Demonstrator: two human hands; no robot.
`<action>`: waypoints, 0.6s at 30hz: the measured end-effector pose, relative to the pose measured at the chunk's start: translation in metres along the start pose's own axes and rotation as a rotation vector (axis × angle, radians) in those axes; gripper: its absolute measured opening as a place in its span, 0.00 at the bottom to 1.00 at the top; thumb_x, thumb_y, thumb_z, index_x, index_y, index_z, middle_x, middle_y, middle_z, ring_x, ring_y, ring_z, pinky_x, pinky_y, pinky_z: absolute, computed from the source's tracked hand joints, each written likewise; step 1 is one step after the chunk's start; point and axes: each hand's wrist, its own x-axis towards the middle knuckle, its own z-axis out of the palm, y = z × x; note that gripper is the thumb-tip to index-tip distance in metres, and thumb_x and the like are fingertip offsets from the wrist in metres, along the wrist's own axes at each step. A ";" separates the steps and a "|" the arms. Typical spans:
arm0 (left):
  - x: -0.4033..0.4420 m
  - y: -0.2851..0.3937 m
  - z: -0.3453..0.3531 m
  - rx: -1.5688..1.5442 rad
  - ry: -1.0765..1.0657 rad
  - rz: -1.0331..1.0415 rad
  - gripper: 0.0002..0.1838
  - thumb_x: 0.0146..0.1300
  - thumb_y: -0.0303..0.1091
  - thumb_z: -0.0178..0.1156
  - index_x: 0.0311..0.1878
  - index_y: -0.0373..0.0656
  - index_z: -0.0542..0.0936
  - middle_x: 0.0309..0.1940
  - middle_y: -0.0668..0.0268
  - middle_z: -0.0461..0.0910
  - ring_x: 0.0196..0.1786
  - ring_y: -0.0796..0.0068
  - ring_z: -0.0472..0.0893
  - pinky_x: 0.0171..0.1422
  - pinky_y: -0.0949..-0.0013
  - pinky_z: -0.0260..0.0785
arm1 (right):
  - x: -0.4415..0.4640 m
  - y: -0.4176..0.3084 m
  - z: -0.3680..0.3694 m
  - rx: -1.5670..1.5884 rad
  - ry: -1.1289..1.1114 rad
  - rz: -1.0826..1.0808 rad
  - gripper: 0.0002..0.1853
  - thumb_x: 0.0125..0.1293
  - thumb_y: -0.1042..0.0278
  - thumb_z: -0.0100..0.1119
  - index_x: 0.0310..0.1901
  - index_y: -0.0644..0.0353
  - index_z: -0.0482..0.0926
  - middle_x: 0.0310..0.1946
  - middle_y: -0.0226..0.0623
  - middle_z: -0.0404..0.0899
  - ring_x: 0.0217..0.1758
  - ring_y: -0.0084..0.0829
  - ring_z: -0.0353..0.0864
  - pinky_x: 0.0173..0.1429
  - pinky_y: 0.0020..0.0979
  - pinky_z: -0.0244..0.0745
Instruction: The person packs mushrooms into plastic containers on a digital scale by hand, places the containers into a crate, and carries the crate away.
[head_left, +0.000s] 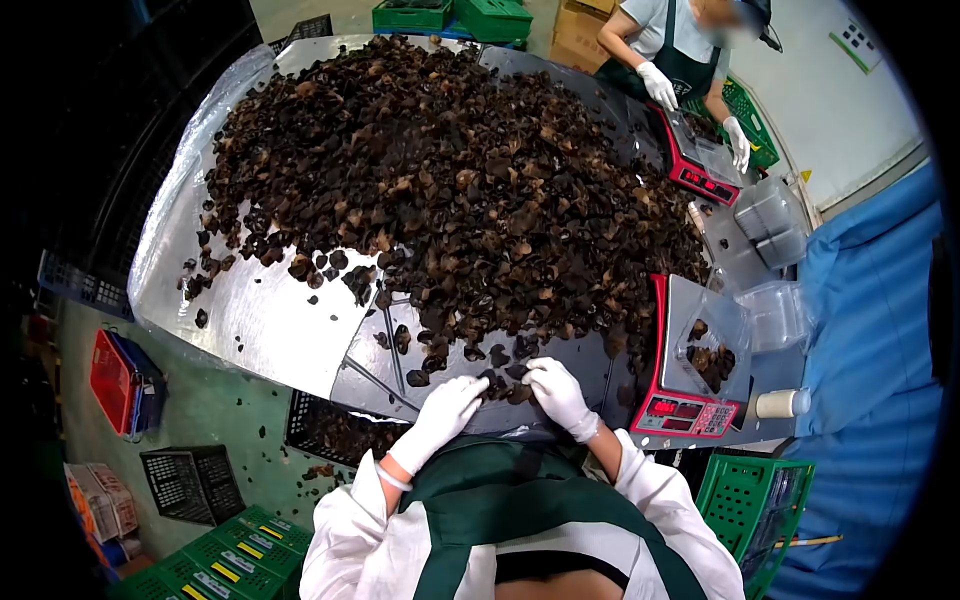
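A large heap of dark brown wood ear mushrooms [440, 180] covers much of the metal-topped table [290, 325]. At the near edge, my left hand [447, 415], in a white glove, is closed with its fingertips on a dark mushroom piece [489, 379]. Facing it, my gloved right hand [560, 395] pinches another dark piece [517, 371]. A few loose pieces lie between and just beyond my hands. To the right, a red digital scale [686, 412] carries a clear plastic tray [730, 325] with some mushrooms in it.
Stacked clear trays [770, 215] and a white roll [783, 403] lie at the right. Across the table, a gloved co-worker [672, 45] stands at a second red scale [703, 182]. Crates stand below, including a black one [192, 484] and a green one [745, 510].
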 end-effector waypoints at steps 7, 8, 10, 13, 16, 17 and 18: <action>0.040 0.002 -0.022 -0.075 0.256 -0.160 0.20 0.56 0.41 0.67 0.49 0.42 0.78 0.37 0.61 0.79 0.40 0.60 0.80 0.44 0.63 0.73 | 0.061 -0.013 -0.019 0.175 0.099 0.049 0.15 0.59 0.76 0.55 0.49 0.58 0.77 0.44 0.42 0.76 0.47 0.43 0.78 0.52 0.36 0.75; 0.055 0.000 -0.020 -0.038 0.360 -0.209 0.20 0.56 0.41 0.67 0.48 0.41 0.78 0.36 0.61 0.78 0.39 0.60 0.79 0.43 0.62 0.72 | 0.073 -0.015 -0.016 0.153 0.100 0.066 0.19 0.59 0.74 0.56 0.53 0.57 0.76 0.45 0.42 0.75 0.48 0.43 0.78 0.52 0.36 0.75; 0.077 -0.003 -0.017 0.226 0.273 -0.242 0.27 0.51 0.41 0.69 0.53 0.40 0.75 0.39 0.60 0.75 0.41 0.60 0.76 0.43 0.61 0.70 | 0.091 -0.015 -0.003 -0.043 0.107 0.095 0.26 0.56 0.71 0.62 0.59 0.53 0.72 0.45 0.40 0.73 0.47 0.42 0.77 0.49 0.38 0.76; 0.081 -0.014 -0.009 0.312 0.192 -0.203 0.25 0.50 0.37 0.68 0.52 0.41 0.75 0.38 0.61 0.74 0.40 0.60 0.75 0.41 0.59 0.69 | 0.093 -0.002 0.011 -0.198 0.043 0.022 0.28 0.53 0.72 0.65 0.58 0.51 0.73 0.41 0.38 0.71 0.43 0.41 0.76 0.44 0.36 0.77; 0.067 -0.017 -0.005 0.022 0.301 -0.247 0.18 0.52 0.32 0.65 0.48 0.46 0.79 0.37 0.61 0.77 0.40 0.61 0.78 0.42 0.63 0.71 | 0.079 0.011 0.003 0.052 0.000 0.080 0.18 0.56 0.73 0.61 0.49 0.53 0.77 0.39 0.38 0.74 0.43 0.40 0.78 0.46 0.35 0.76; 0.064 -0.021 -0.005 -0.100 0.349 -0.256 0.17 0.53 0.31 0.64 0.49 0.45 0.80 0.37 0.61 0.78 0.38 0.63 0.78 0.43 0.65 0.71 | 0.076 0.018 -0.001 0.185 0.032 0.094 0.13 0.57 0.75 0.57 0.45 0.55 0.78 0.38 0.38 0.76 0.43 0.39 0.79 0.48 0.35 0.75; 0.063 -0.020 -0.009 -0.224 0.395 -0.264 0.17 0.55 0.29 0.63 0.49 0.44 0.80 0.37 0.62 0.79 0.36 0.65 0.78 0.43 0.68 0.71 | 0.073 0.025 -0.006 0.207 0.012 0.108 0.12 0.57 0.76 0.55 0.44 0.57 0.78 0.38 0.38 0.77 0.43 0.40 0.79 0.50 0.34 0.74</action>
